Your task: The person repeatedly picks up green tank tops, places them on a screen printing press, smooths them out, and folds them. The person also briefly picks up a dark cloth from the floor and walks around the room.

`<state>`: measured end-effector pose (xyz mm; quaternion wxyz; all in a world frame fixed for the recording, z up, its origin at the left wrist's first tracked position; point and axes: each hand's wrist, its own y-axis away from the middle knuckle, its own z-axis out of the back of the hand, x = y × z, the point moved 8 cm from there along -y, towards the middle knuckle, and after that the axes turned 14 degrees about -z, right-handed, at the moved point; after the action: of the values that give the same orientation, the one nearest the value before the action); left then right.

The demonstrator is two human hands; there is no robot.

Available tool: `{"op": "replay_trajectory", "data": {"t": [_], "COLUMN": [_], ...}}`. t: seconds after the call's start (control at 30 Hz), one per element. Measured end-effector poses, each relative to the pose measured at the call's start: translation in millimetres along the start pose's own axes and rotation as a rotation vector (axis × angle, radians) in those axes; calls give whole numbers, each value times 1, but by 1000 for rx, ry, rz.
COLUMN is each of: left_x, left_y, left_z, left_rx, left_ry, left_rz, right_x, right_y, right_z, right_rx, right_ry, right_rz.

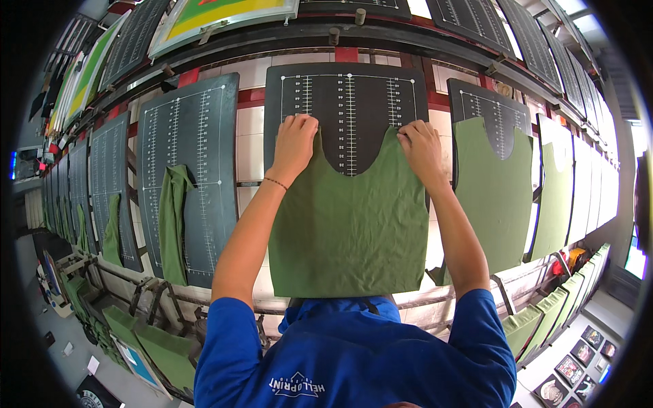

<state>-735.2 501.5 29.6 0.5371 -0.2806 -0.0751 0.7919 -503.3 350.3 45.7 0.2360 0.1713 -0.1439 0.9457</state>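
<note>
We can't see most of the board under the green panel; its lower edge sits behind the blue shirt. Left hand and right hand cover the panel's strap tops. Frames are cut off at the top edge. Far boards too small to read.

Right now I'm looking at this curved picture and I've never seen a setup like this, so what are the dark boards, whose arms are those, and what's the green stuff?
The view comes from a camera worn on a person's head, looking down; its wide lens bends the straight edges. The two arms are that person's own. A row of dark boards marked with white ruler lines runs across a long rack. On the middle board lies a green cloth piece with a scooped neckline. The left hand and right hand each press a shoulder corner of it flat. The next board to the right carries a similar green piece; on the left one a folded green piece hangs.
</note>
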Motion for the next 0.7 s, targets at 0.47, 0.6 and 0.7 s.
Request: {"op": "replay_trajectory", "data": {"t": [0.47,0.6,0.7], "left_x": [15,22,31], "left_y": [11,7,-5], "left_z": [9,21,26], "left_rx": [-38,-54,-71], "left_ry": [89,163,216], "left_rz": [45,7,59], "right_x": [-8,-10,-13], "right_y": [0,-10,-27], "right_z": [10,14,14], "right_rx": [73,87,61], "right_ry": [-227,-254,-257], "right_rz": [16,-25,6]}}
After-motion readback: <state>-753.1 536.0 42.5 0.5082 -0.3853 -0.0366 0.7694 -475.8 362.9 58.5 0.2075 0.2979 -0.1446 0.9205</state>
